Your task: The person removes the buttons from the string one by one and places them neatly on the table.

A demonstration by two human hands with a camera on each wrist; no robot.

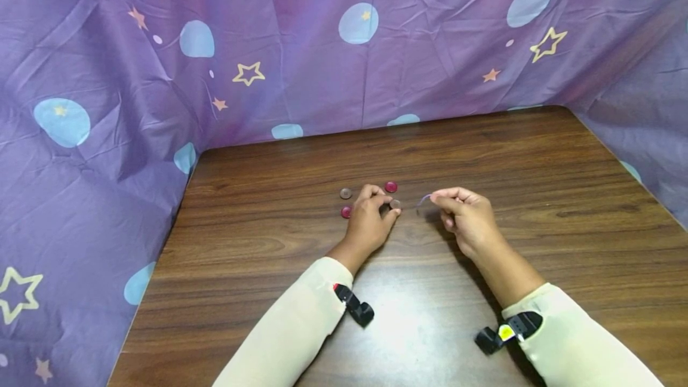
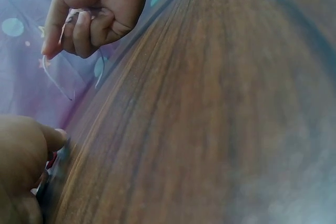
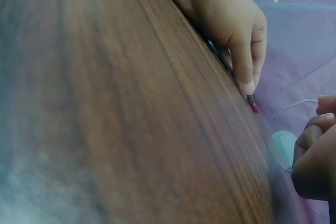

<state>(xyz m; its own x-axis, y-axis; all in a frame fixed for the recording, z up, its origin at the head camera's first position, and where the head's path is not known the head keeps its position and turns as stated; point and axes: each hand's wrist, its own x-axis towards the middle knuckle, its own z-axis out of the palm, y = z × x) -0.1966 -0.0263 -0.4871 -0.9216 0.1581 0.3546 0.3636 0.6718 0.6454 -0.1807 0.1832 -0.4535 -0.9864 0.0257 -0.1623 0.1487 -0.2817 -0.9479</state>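
My left hand [image 1: 368, 220] pinches a brown-grey button [image 1: 395, 204] between thumb and forefinger, just over the table. Across a small gap, my right hand [image 1: 466, 220] pinches a thin pale purple cord [image 1: 424, 199] whose short end sticks out toward that button. In the left wrist view, another stretch of the cord [image 2: 101, 69] hangs below the curled fingers of the right hand [image 2: 97, 14]. Around the left hand lie a second brown-grey button [image 1: 346, 193], a dark red button [image 1: 346, 212] partly covered by the hand, and another dark red button [image 1: 390, 186].
The brown wood-grain table [image 1: 269, 315] reaches back to a purple curtain [image 1: 306, 46] with stars and blue spots, which also hangs along both sides. A black wrist camera [image 1: 355, 306] sits on the left sleeve and another [image 1: 507, 332] on the right sleeve.
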